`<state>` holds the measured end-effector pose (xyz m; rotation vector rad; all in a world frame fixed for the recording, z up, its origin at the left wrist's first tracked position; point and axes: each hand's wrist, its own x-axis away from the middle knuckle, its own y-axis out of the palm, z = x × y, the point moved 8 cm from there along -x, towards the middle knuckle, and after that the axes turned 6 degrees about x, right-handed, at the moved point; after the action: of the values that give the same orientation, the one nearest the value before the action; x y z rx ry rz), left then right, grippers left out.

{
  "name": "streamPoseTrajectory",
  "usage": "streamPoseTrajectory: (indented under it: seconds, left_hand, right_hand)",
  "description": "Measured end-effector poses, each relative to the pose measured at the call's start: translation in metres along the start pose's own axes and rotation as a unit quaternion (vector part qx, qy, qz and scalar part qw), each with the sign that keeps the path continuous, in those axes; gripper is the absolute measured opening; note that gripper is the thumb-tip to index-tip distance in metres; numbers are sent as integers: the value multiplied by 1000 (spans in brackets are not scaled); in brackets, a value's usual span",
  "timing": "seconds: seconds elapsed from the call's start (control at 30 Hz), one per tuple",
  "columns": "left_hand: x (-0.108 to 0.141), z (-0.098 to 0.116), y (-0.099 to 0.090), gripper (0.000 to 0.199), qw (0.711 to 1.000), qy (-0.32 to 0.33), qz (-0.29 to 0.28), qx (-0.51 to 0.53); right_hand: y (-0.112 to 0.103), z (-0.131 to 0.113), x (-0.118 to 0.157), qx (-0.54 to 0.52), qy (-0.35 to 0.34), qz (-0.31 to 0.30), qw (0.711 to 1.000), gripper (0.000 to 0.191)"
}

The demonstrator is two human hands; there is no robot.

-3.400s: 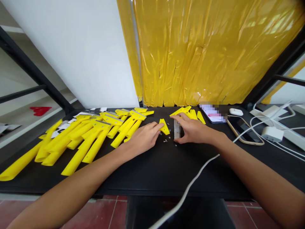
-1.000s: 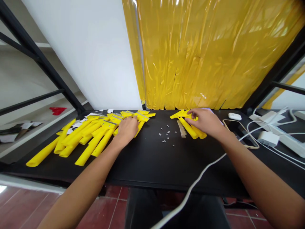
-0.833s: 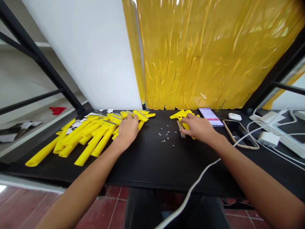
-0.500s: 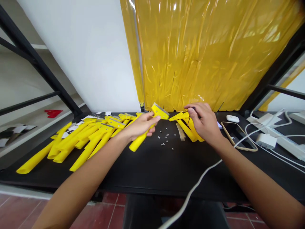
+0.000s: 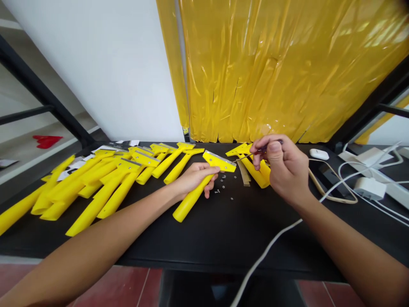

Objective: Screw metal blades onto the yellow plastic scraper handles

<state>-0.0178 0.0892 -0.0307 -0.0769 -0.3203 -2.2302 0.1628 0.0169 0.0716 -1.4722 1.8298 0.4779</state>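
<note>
My left hand (image 5: 198,179) is closed around a yellow scraper (image 5: 192,199) just below its wide head, which carries a metal strip along the top edge. In my right hand (image 5: 281,164) is a screwdriver (image 5: 263,149), its handle partly hidden by my fingers. The thin shaft points left, and its tip is at or very near the right end of the scraper's head; whether it touches, I cannot tell. Small screws and nuts (image 5: 223,186) lie scattered on the black table below the scraper. More yellow scrapers (image 5: 260,175) lie behind my right hand.
On the left is a pile of yellow scrapers (image 5: 96,179). A flat tan strip (image 5: 244,174) lies behind the screws. To the right are a phone (image 5: 332,183), a white earbud case (image 5: 318,154), white chargers (image 5: 370,188) and a white cable (image 5: 271,236) crossing the table's front edge.
The screwdriver has swung from upright to pointing left, its tip now at the held scraper's head. The scraper has come slightly lower, its head turned. The camera view has shifted a little.
</note>
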Motion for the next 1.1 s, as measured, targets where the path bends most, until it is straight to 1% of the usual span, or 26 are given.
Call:
streamPoseTrajectory:
  seconds: [0.1,0.2,0.43,0.5,0.63,0.7,0.77,0.83,0.9,0.97,1.03,1.1]
  left_hand:
    - [0,0,3,34,1000,5,-7,3]
    - [-1,-1,3,35,1000,5,-18,-10]
    - [0,-2,1,37,999,13,-17,-35]
    - [1,-2,1,38,999,13,-16,-40]
    - [1,-1,1,37,999,15,-12,-39]
    - [1,-1,2,37,999,16,-10,-39]
    - [2,-1,5,37,999,16,-15,-43]
    - [3,-1,7,38,999,13,-20,-46]
    - [4,-1,8,37,999,10,-25,-41]
    - [4,0,8,37,999,2,-35,-27]
    - [5,-2,11,39,998,-20,-64,-15]
    - [7,-4,15,38,994,-49,-100,-6]
  right_hand:
    - [7,7,3,9,13,-32,999,21]
    - [13,12,6,29,11,-53,998,21]
    - [16,11,6,54,-8,-71,996,21]
    - [19,7,7,61,-26,-94,993,20]
    - [28,-4,12,107,-97,-154,977,17]
    - [32,-7,15,128,-112,-169,971,15]
    - [33,-5,16,113,-86,-162,977,16]
    - [31,-1,15,54,-40,-138,988,20]
    - [30,1,14,-16,-8,-130,991,15]
    - [30,0,12,-68,10,-138,988,7]
    - [29,-1,11,-100,25,-155,983,10]
    - [29,-1,11,-117,39,-184,975,15]
